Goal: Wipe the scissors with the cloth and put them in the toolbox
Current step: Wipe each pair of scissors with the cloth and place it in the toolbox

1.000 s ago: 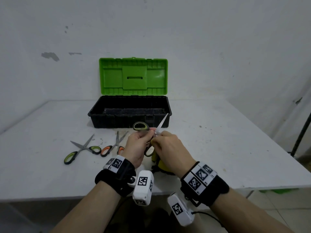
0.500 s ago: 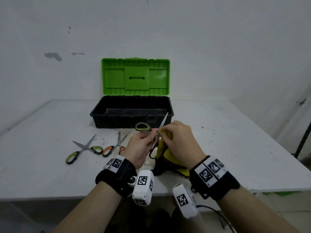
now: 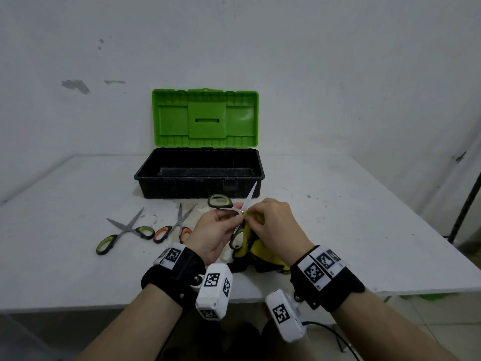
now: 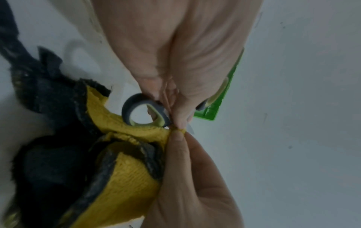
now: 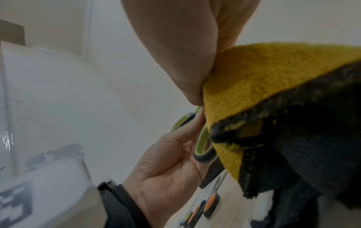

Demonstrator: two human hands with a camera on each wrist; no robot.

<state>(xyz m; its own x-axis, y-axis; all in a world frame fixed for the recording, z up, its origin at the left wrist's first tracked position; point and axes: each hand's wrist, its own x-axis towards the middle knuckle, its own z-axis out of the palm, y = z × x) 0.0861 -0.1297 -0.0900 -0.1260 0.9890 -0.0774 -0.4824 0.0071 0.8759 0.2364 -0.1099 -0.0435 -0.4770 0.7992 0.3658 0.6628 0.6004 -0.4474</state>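
Head view: green-handled scissors (image 3: 240,217) pinched between both hands above the table (image 3: 364,230).
Left hand (image 3: 212,231) pinches them near the pivot, blade tip toward 1 o'clock; right hand (image 3: 277,227) pinches the yellow-and-black cloth (image 3: 260,252) against the blade. At 12 o'clock the black toolbox (image 3: 199,188) stands open, green lid (image 3: 205,118) upright, nothing discernible inside. Left wrist view: the left fingertips (image 4: 180,120) meet the right thumb (image 4: 178,138) on the cloth beside a handle loop. Right wrist view: the cloth (image 5: 263,80) drapes from the curled right fingers.
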